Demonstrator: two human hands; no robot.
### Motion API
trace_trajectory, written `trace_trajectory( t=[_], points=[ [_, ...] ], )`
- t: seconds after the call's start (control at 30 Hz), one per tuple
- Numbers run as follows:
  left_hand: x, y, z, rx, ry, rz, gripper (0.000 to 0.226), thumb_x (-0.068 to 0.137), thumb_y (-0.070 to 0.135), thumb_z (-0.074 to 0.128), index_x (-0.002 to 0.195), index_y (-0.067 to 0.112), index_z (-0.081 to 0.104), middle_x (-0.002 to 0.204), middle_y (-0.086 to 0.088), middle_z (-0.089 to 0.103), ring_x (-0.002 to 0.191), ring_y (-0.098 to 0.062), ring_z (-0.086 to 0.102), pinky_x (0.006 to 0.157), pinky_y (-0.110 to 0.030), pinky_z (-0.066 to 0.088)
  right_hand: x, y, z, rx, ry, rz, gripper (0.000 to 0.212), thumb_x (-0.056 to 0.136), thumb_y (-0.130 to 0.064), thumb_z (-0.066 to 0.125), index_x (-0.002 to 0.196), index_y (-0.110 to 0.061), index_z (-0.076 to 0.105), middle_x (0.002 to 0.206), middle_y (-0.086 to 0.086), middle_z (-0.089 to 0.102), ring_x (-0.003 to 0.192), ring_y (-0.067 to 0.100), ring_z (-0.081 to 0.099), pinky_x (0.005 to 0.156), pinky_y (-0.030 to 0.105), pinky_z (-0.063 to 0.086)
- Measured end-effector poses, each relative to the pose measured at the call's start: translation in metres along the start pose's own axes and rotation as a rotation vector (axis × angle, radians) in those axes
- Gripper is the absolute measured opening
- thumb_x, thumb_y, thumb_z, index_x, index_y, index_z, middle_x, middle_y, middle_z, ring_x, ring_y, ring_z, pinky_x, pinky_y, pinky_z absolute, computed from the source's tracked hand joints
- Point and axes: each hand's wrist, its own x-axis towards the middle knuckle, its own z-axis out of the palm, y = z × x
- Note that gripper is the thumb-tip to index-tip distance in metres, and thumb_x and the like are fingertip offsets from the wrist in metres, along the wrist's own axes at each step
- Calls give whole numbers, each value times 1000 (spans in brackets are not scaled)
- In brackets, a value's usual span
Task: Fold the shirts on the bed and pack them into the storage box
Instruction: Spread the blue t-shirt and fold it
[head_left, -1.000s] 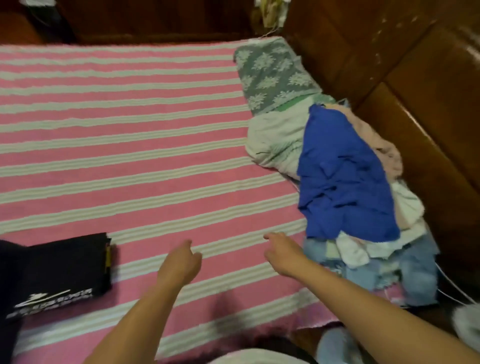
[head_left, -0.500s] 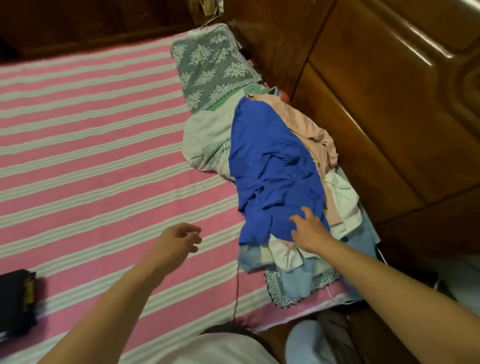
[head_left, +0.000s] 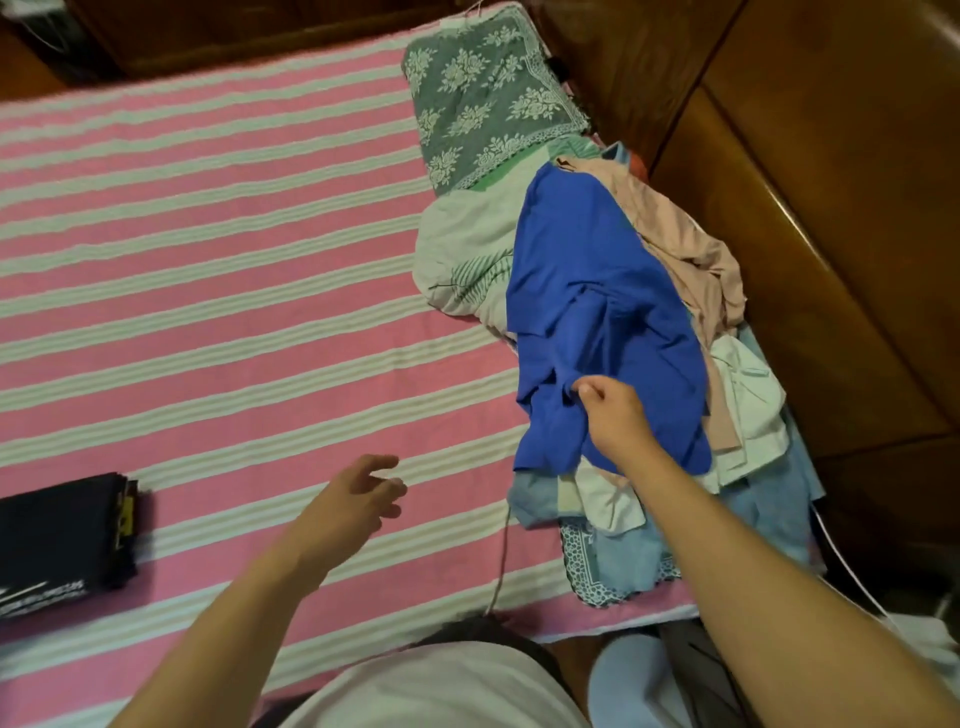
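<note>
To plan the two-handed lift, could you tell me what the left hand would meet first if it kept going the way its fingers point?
Probably the lower edge of the blue shirt; the left hand points right across bare striped bedsheet, though height is unclear.

A bed (head_left: 208, 270) under a pink sheet with pale stripes fills most of the frame. Dark glossy wooden panelling (head_left: 831, 218) runs down the right side and along the top edge, dimly lit.

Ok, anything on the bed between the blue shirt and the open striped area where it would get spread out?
Nothing visible. The right hand pinches the blue shirt atop the pile, and the striped sheet beside it is bare; the left hand hovers there.
</note>
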Motion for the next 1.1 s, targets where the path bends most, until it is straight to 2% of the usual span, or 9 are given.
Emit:
trace_trajectory(
  t=[0.17, 0.33, 0.43, 0.57, 0.7, 0.77, 0.87, 1.0, 1.1],
  points=[
    [-24, -22, -1, 122, -150, 152, 36, 102, 34, 58, 136, 44, 51, 133, 16, 60, 114, -3, 64, 91, -22, 54, -107, -29, 45, 197, -6, -35, 28, 95, 1, 56, 85, -21, 71, 88, -8, 69, 89, 15, 65, 87, 37, 53],
    [-46, -33, -4, 188, -103, 547, 74, 93, 24, 74, 152, 40, 32, 140, 26, 41, 125, 8, 47, 99, -14, 42, -190, -95, 67, 150, -350, -282, 41, 99, 0, 49, 83, -34, 65, 94, -13, 68, 94, 6, 64, 86, 26, 53],
    [-62, -37, -25, 190, 69, 755, 35, 92, 6, 67, 114, 32, 61, 101, 24, 65, 92, 7, 61, 76, -12, 44, -222, -144, 69, 168, -420, -407, 40, 98, 3, 46, 87, -30, 66, 94, -14, 68, 96, 3, 64, 90, 22, 52],
    [-82, -23, -104, 190, 150, 786, 24, 93, 9, 66, 85, 31, 66, 74, 22, 65, 66, 2, 57, 60, -17, 40, -247, -199, 75, 208, -285, -501, 41, 95, 5, 53, 93, -34, 66, 93, -18, 69, 90, -8, 61, 84, 13, 46],
    [-111, 10, -202, 201, 146, 885, 12, 92, 18, 65, 82, 22, 71, 69, 5, 63, 63, -6, 50, 63, -36, 44, -266, -263, 66, 385, -314, -520, 30, 92, -4, 69, 108, -29, 71, 87, 1, 68, 80, 3, 61, 75, 18, 48],
    [-130, 31, -238, 149, 145, 922, 18, 98, 9, 63, 86, 19, 73, 74, 4, 66, 69, -10, 55, 66, -38, 47, -275, -293, 59, 213, -466, -529, 18, 89, -15, 75, 105, -22, 73, 85, -6, 70, 79, 4, 61, 72, 21, 49],
    [-158, 64, -260, 114, 182, 987, 23, 104, 13, 55, 89, 22, 70, 80, 7, 67, 76, -10, 58, 70, -37, 49, -282, -325, 58, -216, -619, -547, 29, 85, -34, 78, 91, -7, 70, 78, -11, 69, 72, 2, 60, 68, 25, 45],
    [-187, 82, -274, 11, 258, 1017, 2, 101, 27, 61, 101, 25, 61, 76, -1, 57, 60, -9, 46, 55, -28, 38, -283, -377, 38, 148, -446, -587, 19, 102, -21, 56, 100, -8, 70, 97, 11, 74, 88, 19, 66, 78, 35, 49],
    [-193, 67, -279, 103, 225, 995, 38, 88, 22, 79, 117, 33, 56, 87, 2, 58, 58, -8, 51, 53, -22, 41, -298, -421, 28, 388, -383, -609, 21, 105, -20, 48, 105, -6, 64, 100, 14, 70, 94, 27, 66, 83, 43, 51]
  ],
)
